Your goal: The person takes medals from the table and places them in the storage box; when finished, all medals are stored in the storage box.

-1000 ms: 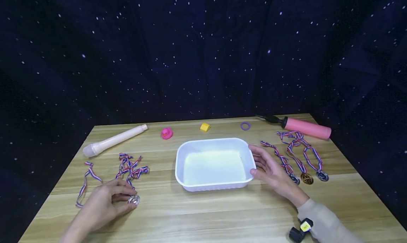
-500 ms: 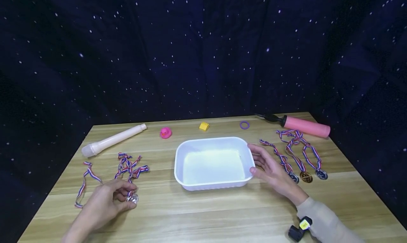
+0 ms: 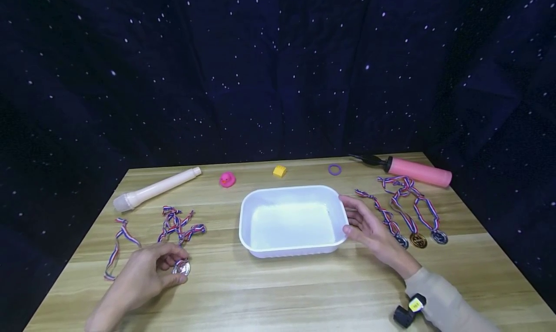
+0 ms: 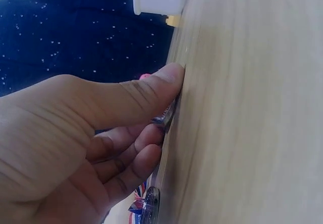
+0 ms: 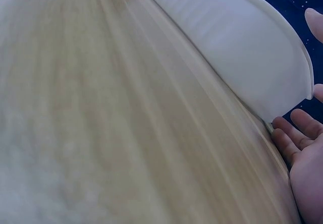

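Note:
My left hand (image 3: 149,274) is low over the table at the left, pinching a silver medal (image 3: 181,267) between thumb and fingers. In the left wrist view this medal (image 4: 169,113) tilts on edge close to the wood. Its striped ribbon appears to lead back into a tangled red, white and blue heap (image 3: 175,226). Another medal (image 4: 150,206) lies below the fingers. My right hand (image 3: 375,235) spreads its fingers along the right end of a white plastic tray (image 3: 293,251). In the right wrist view, fingertips meet the tray's end wall (image 5: 242,52), thumb above.
Across the back of the table (image 3: 269,298) lie a pale toy microphone (image 3: 158,189), pink rubber duck (image 3: 227,179), yellow block (image 3: 280,171), purple ring (image 3: 334,170) and pink hand pump (image 3: 419,172). Right of the tray are a bronze medal (image 3: 418,240) and silver medals (image 3: 439,237). One ribbon (image 3: 115,255) lies far left.
The left fingers have shifted on the silver medal, which now shows its face more fully. My right hand and the tray have stayed in place.

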Available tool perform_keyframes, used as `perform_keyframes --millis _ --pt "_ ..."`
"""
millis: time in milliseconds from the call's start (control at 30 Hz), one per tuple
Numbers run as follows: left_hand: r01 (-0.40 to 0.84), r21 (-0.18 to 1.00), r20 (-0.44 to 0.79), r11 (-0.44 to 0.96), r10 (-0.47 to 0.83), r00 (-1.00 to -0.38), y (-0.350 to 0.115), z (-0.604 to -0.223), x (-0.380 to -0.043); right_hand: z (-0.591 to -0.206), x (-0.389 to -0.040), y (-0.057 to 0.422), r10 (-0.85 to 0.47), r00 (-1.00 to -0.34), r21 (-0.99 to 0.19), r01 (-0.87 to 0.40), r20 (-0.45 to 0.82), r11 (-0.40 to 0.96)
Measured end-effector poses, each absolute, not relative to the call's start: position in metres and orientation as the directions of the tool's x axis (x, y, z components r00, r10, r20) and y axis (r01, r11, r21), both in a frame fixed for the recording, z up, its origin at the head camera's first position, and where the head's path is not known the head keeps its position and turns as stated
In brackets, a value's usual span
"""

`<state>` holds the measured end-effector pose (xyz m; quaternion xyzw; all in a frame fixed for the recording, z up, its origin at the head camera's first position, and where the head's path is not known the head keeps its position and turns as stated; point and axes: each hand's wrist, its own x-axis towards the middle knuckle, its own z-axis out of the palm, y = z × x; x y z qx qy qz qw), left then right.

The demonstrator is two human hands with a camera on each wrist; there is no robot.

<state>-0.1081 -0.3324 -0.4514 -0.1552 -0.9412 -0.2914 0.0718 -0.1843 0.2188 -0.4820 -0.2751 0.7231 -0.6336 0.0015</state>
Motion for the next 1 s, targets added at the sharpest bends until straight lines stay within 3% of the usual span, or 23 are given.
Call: perform_keyframes --millis 233,467,1000 --pt "0.368 0.611 0.262 0.701 0.259 -0.930 -0.329 -0.450 -0.109 -0.482 -0.185 0.219 -0.405 -0.844 -0.919 -0.394 0.352 0.022" --pt "0.408 0.620 0.283 0.670 0.295 -0.913 -0.328 -0.452 -0.105 -0.481 -0.184 0.219 -0.404 -0.843 -0.916 -0.400 0.355 0.029" --pt "0.362 0.735 0.300 0.573 0.203 -0.932 -0.312 -0.438 -0.108 -0.482 -0.185 0.220 -0.400 -0.856 -0.925 -0.377 0.329 0.045"
